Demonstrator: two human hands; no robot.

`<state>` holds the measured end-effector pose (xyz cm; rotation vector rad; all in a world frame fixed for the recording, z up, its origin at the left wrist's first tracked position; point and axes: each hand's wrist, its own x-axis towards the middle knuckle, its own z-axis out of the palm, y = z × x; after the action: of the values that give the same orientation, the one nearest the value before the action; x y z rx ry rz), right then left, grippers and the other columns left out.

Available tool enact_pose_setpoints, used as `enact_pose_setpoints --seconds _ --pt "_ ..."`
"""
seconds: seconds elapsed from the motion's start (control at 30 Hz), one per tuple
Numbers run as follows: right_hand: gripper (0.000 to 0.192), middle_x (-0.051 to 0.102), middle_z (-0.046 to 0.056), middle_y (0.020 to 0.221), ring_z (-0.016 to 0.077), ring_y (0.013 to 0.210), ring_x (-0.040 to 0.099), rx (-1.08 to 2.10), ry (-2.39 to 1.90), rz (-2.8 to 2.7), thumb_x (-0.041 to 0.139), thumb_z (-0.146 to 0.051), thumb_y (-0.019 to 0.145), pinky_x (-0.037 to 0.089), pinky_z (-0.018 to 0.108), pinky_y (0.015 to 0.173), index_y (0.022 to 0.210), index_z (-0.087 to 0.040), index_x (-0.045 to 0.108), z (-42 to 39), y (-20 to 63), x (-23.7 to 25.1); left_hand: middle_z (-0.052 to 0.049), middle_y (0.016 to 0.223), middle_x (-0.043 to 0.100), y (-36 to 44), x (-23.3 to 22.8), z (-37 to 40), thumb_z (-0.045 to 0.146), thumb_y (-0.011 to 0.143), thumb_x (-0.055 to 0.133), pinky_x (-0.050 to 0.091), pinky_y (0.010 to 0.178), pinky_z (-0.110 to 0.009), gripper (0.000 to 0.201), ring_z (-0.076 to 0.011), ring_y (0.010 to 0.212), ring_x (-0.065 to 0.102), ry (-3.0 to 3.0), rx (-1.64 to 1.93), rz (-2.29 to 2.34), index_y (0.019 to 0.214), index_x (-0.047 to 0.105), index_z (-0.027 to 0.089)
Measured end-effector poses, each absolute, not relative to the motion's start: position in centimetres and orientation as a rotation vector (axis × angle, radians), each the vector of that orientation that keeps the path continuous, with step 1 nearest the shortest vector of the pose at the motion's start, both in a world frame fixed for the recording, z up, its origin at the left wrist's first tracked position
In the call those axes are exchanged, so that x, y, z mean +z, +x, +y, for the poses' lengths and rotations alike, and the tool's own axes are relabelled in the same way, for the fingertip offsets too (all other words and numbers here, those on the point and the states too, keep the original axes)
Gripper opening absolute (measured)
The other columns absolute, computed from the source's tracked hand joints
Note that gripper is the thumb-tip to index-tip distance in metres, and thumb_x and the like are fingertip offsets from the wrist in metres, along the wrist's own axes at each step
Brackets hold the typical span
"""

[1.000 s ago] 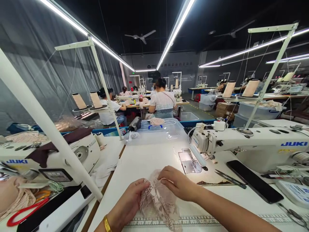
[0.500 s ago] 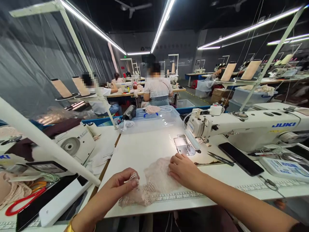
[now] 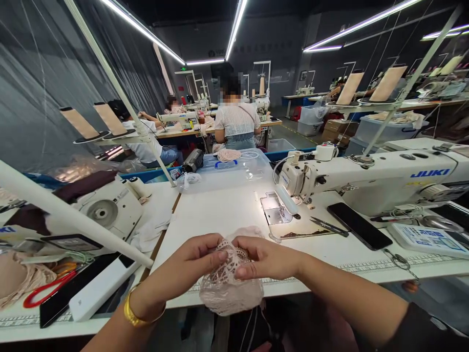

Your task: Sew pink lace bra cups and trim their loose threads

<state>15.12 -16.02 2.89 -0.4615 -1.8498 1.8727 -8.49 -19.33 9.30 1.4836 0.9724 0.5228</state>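
Left hand [image 3: 190, 256] and right hand [image 3: 262, 256] pinch one lace piece [image 3: 229, 283].

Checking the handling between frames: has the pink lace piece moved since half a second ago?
Yes. The lace piece has come off the table, lifted toward its near edge, bunched between both hands.

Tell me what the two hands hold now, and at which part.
Both the left hand and right hand pinch the pale pink lace fabric piece at its top edge.
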Motion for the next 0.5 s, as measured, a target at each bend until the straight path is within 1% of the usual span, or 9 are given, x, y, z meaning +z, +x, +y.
enact_pose_setpoints --seconds 0.03,0.1,0.17,0.23,0.3,0.4,0.5 --pt "0.046 0.063 0.002 0.099 0.0170 0.091 0.060 1.973 -0.473 -1.714 0.080 -0.052 0.083 0.047 0.031 0.083 0.109 -0.019 0.062 -15.9 15.2 2.5 -0.001 0.083 0.057 -8.5 9.2 -19.0 0.050 0.093 0.066 0.040 0.071 -0.026 0.033 -0.0154 0.078 0.049 1.470 0.544 0.981 0.090 0.066 0.016" --pt "0.045 0.060 -0.001 0.088 0.0132 0.082 0.057 2.038 -0.522 -1.504 0.084 -0.050 0.079 0.045 0.026 0.076 0.100 -0.017 0.061 -15.6 15.8 1.7 -0.001 0.082 0.058 -8.7 8.8 -18.6 0.050 0.092 0.066 0.040 0.070 -0.026 0.034 -0.0152 0.076 0.049 1.440 0.566 1.001 0.090 0.066 0.016" --pt "0.042 0.056 -0.003 0.079 0.0110 0.073 0.052 1.967 -0.621 -1.434 0.085 -0.048 0.078 0.043 0.024 0.069 0.091 -0.017 0.061 -15.1 16.7 1.1 -0.001 0.080 0.059 -9.0 8.3 -18.4 0.051 0.091 0.066 0.041 0.070 -0.026 0.034 -0.0151 0.074 0.050 1.419 0.580 1.030 0.091 0.066 0.017" --pt "0.040 0.053 -0.004 0.075 0.0107 0.068 0.048 1.851 -0.725 -1.440 0.084 -0.049 0.078 0.040 0.024 0.064 0.086 -0.017 0.060 -14.9 17.6 1.2 0.000 0.079 0.059 -9.1 7.9 -18.1 0.050 0.091 0.066 0.042 0.070 -0.027 0.032 -0.0153 0.074 0.051 1.446 0.599 1.064 0.091 0.066 0.018" --pt "0.037 0.051 -0.003 0.075 0.0115 0.068 0.047 1.693 -0.795 -1.493 0.079 -0.050 0.083 0.038 0.025 0.062 0.085 -0.018 0.059 -15.1 18.2 1.9 -0.001 0.081 0.061 -9.0 7.9 -17.5 0.049 0.092 0.065 0.044 0.073 -0.028 0.030 -0.0169 0.078 0.054 1.555 0.626 1.112 0.090 0.068 0.019" --pt "0.025 0.050 -0.003 0.077 0.0131 0.070 0.046 1.277 -0.890 -1.651 0.067 -0.044 0.094 0.036 0.027 0.063 0.088 -0.020 0.059 -16.1 18.2 3.5 -0.004 0.089 0.065 -8.5 8.7 -16.3 0.047 0.092 0.064 0.045 0.077 -0.030 0.027 -0.0199 0.086 0.057 1.840 0.760 1.277 0.091 0.072 0.021" --pt "0.018 0.052 -0.002 0.078 0.0139 0.072 0.047 0.910 -0.922 -1.741 0.060 -0.036 0.099 0.037 0.028 0.064 0.090 -0.021 0.060 -17.2 18.1 4.7 -0.004 0.093 0.068 -7.7 10.0 -15.4 0.045 0.091 0.065 0.045 0.077 -0.031 0.026 -0.0207 0.088 0.059 1.939 0.884 1.342 0.097 0.075 0.023"
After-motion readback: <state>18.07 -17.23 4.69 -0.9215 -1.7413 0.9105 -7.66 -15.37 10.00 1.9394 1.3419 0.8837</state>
